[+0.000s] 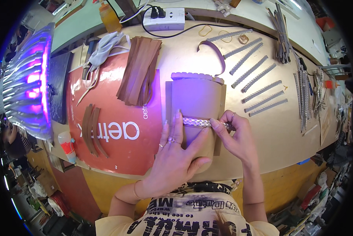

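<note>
A tan, rounded form [194,96] with a scalloped top edge lies in front of me on the table. Across its middle runs a silvery braided strap [196,122]. My left hand [174,155] rests on the form with its fingers stretched apart, the longer ones by the strap's left end and the index fingertip just below the strap. At the form's right side, the thumb and fingers of my right hand [238,135] pinch the strap's right end. Whatever lies beneath my left palm is hidden.
Several short grey braided strips [255,72] lie at the right, with bundles of strips [281,39] beyond. Brown strips [139,70] sit on a red sheet [117,157] at the left. A lit lamp [31,82] stands far left; a power strip [164,19] lies at the back.
</note>
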Action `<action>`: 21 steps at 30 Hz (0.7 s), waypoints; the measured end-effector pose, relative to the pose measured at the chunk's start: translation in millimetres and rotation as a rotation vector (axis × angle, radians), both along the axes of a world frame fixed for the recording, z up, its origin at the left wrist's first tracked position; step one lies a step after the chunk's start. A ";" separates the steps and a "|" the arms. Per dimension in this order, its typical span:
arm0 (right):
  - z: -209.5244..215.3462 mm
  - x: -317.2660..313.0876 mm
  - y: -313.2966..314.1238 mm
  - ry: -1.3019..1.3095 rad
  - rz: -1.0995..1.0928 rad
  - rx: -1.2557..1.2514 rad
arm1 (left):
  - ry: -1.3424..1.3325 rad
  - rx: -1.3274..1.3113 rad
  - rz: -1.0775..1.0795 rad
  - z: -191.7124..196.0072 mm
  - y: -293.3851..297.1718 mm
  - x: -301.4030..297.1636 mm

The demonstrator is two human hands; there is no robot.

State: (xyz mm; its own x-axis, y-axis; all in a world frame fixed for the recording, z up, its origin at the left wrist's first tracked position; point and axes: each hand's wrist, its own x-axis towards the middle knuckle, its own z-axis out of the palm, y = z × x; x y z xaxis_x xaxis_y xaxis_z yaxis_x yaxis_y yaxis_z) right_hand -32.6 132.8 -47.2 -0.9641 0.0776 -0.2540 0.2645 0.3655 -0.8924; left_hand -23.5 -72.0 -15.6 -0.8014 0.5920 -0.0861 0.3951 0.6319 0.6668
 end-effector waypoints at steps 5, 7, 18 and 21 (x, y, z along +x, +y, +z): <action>21.3 -1.4 -2.4 -0.071 0.006 0.153 | 0.035 0.091 0.075 -8.6 -10.6 3.6; 35.4 -4.8 -9.3 -0.026 0.120 0.210 | 0.061 0.112 0.157 -9.9 -14.8 5.5; 62.6 -20.1 -22.9 0.053 0.292 0.459 | 0.022 0.140 0.160 -15.6 -6.6 14.8; 63.8 -15.3 -13.8 0.058 0.253 0.382 | 0.014 0.160 0.141 -18.9 -6.2 12.7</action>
State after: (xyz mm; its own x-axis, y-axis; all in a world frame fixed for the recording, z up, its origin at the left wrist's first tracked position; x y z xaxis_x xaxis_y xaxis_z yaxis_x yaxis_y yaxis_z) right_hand -47.9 119.0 16.6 -0.9765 -0.0841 -0.1983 0.0786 0.7178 -0.6917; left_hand -10.8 -78.2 -34.4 -0.8778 0.4788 0.0123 0.3204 0.5679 0.7581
